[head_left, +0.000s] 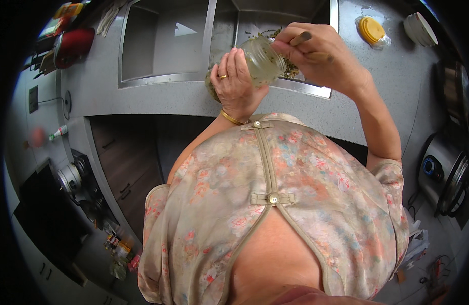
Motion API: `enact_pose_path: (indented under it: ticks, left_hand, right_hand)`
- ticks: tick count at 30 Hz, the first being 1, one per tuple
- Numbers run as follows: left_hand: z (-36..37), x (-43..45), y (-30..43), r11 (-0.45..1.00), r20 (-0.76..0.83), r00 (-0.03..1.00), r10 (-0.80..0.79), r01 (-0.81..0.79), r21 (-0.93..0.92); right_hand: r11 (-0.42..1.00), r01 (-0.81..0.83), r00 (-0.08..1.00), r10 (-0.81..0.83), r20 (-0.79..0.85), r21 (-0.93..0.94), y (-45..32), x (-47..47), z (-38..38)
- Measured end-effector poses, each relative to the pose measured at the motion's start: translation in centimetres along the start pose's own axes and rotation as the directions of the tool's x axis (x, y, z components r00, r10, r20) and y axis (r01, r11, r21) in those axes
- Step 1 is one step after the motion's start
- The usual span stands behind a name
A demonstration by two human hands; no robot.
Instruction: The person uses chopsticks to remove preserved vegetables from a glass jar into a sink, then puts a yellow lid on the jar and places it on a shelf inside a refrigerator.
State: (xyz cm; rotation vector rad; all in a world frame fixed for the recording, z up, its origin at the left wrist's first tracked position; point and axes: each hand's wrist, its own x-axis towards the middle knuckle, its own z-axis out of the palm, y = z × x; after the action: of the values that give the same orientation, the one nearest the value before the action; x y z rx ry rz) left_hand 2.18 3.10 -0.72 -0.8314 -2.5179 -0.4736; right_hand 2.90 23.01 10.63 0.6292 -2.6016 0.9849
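My left hand (236, 82) is wrapped around a clear glass jar (263, 63) that lies tilted over the near edge of the right sink basin (225, 34). Its threaded mouth points right, and cloudy liquid and small green bits show inside. In my right hand (326, 57), beside the jar's mouth, are wooden chopsticks (300, 38); their far ends are hidden by my fingers and the jar. Wet green-brown plant scraps (291, 71) lie in the basin under and behind the jar.
To the left is a second steel basin (173, 45). A yellow lid (371, 30) and white bowls (420, 29) sit on the grey counter at right, with a silver cooker (442, 171) nearer me. A red knife block (74, 47) stands far left.
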Motion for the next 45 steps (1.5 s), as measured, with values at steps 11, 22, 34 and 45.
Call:
enact_pose_path:
  ticks: [11, 22, 34, 45]
  left_hand:
    - [-0.1, -0.8, -0.4, 0.998, -0.057, 0.997, 0.052, -0.054, -0.036]
    - [-0.5, -0.6, -1.0, 0.997, -0.036, 0.999, 0.007, -0.010, -0.082]
    - [-4.0, 1.2, -7.2, 0.101, 0.308, 0.801, -0.514, 0.413, -0.905]
    - [-8.0, 3.3, -10.2, -0.462, 0.269, 0.934, -0.237, 0.135, -0.877]
  right_hand:
    - [0.777, -0.308, 0.914, 0.402, -0.057, 0.550, 1.9, -1.9, 1.6]
    - [0.967, -0.207, 0.941, 0.239, -0.241, 0.151, 1.3, -2.2, -0.3]
    - [0.851, -0.479, 0.863, 0.502, -0.063, 0.215, 6.8, -7.8, 5.3]
    - [0.929, -0.265, 0.885, 0.341, -0.317, 0.258, 7.9, -10.2, 7.8]
